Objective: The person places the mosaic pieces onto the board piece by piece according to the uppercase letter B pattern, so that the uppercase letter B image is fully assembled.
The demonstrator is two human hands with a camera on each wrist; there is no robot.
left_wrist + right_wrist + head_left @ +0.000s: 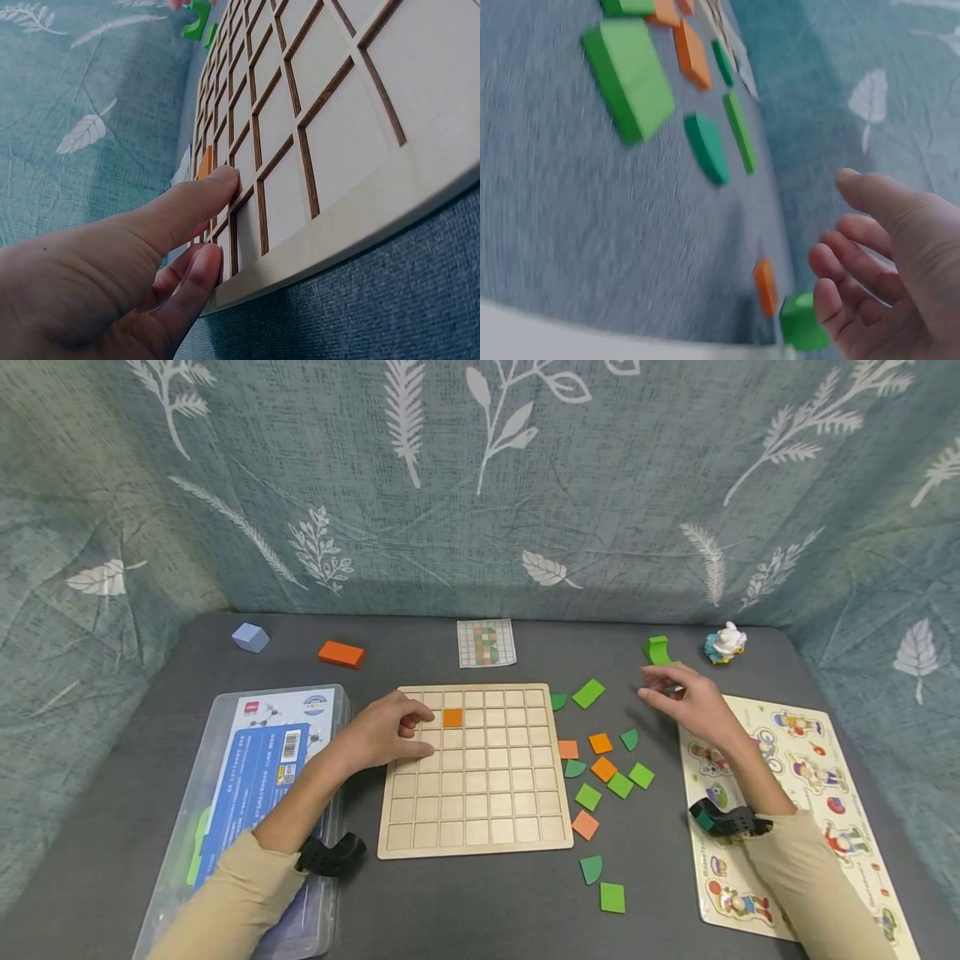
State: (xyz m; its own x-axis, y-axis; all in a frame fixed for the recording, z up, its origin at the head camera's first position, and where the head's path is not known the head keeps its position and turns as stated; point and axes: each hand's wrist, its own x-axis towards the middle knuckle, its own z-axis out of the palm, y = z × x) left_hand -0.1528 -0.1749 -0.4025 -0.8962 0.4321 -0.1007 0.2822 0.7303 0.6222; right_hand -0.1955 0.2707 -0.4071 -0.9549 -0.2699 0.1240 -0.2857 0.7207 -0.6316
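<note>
The left hand (386,733) reaches over the left side of a pale wooden grid board (476,758), its thumb and forefinger spread with a gap between them and the other fingers curled loosely; whether they touch the board is unclear. A bright orange square tile (452,717) sits in the board's second row from the far edge, third column from the left, just to the right of those fingertips and apart from them.

The right hand (697,700) hangs between the loose pieces and a cream printed picture board (813,777), thumb held away from its loosely bent fingers. Near them, just beyond the hand, stands a curved green block (657,651); the right wrist view also shows a small orange piece (765,287) close to it.

Between the grid board and the right hand, other pieces are scattered on the dark grey tabletop (480,910). A light green rectangular tile (588,693) and a dark green quarter-round tile (629,739) lie nearest the right fingers. A small paper grid card (486,643) lies beyond the grid board.
</note>
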